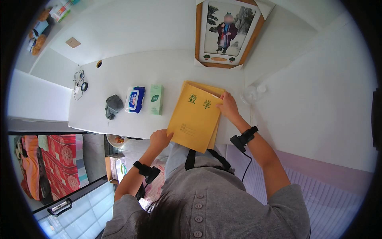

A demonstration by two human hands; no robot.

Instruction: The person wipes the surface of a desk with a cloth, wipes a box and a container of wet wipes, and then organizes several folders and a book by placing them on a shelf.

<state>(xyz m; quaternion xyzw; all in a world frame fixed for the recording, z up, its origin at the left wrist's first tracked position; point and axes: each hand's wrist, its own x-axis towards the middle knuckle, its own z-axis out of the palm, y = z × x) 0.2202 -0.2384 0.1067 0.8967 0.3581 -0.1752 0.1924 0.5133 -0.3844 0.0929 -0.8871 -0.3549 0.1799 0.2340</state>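
A yellow paper exercise book (194, 119) with green printed characters lies tilted before me, reaching past the near edge of the white desk (143, 61). Its lower left corner is held in my left hand (160, 139), thumb on the cover. My right hand (229, 105) grips its upper right corner, fingers at the edge. Another yellow exercise book (214, 138) shows beneath it, along the top and right side; how many lie there I cannot tell. To the left stand a green carton (156, 99), a blue and white wipes pack (135, 99) and a crumpled dark grey cloth (114, 105).
A wood-framed picture (249, 44) leans at the back right. Near my right hand is a clear glass jar (249, 94) beside a small white lid (261, 88). A coiled cable (78, 85) lies far left. Below the desk's left edge sits a bin (115, 143).
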